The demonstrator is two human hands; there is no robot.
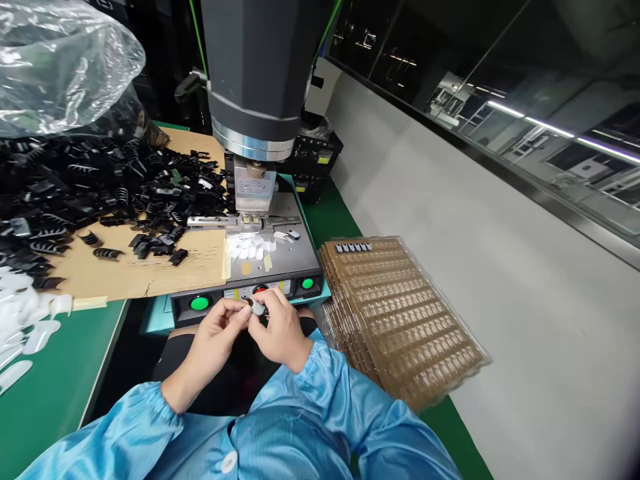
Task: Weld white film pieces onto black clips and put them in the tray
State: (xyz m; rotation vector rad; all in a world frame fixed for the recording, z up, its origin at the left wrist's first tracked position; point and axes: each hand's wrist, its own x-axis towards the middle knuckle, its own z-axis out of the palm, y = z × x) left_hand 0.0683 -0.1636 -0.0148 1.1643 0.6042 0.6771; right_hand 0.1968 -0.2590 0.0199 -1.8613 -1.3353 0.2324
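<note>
The green tabletop [55, 407] carries a cardboard sheet [165, 279], loose white pieces [41, 337] and stacked brown trays [410, 313].

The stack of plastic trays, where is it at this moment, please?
In the head view, the stack of plastic trays is right of centre, between the machine and the pale wall.

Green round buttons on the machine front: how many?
2: one green round button at the left end of the dark front panel, the other at its right. The left hand and right hand partly cover the panel; more may hide there.
</note>
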